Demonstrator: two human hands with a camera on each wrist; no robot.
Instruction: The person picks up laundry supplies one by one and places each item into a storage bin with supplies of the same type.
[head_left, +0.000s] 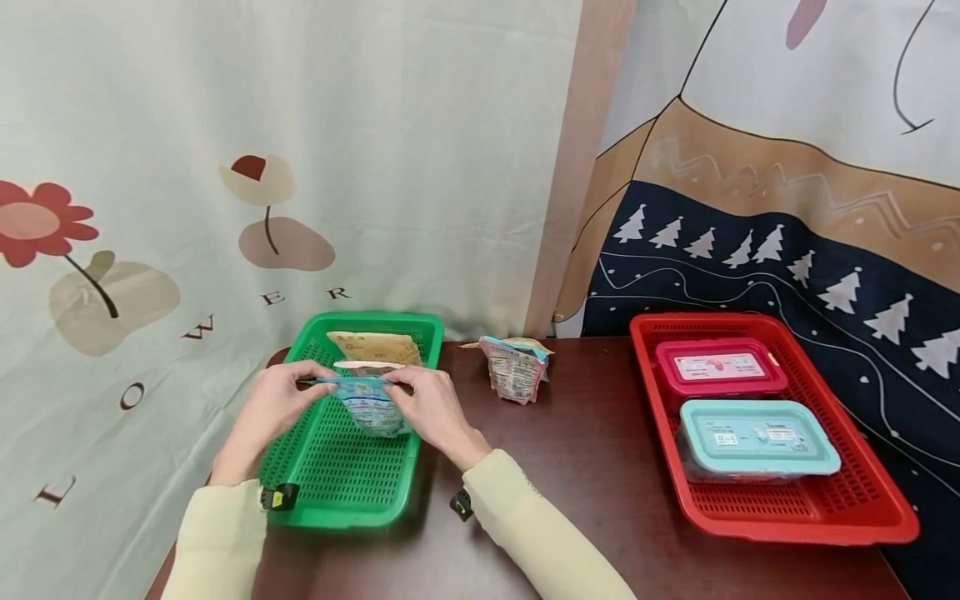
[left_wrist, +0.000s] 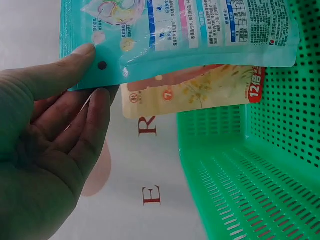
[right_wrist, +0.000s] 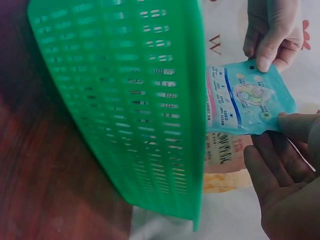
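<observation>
A teal pouch [head_left: 371, 408] with printed labels hangs upright in the green basket [head_left: 352, 518]. At one top corner my left hand [head_left: 279, 407] pinches it between thumb and fingers. The opposite top corner is pinched by my right hand [head_left: 437, 414], as the right wrist view shows too. Close behind the teal pouch stands a pinkish pouch [right_wrist: 225, 152], mostly covered by it in the head view. A yellow pouch [head_left: 378, 345] stands farthest back in the basket; its red tag faces the left wrist camera.
A small group of pouches [head_left: 514, 373] stands on the brown table [head_left: 570, 467] right of the green basket. Farther right, a red basket [head_left: 795, 533] holds a pink-lidded box [head_left: 720, 368] and a light-blue-lidded box [head_left: 759, 437]. A printed curtain [head_left: 420, 167] hangs behind.
</observation>
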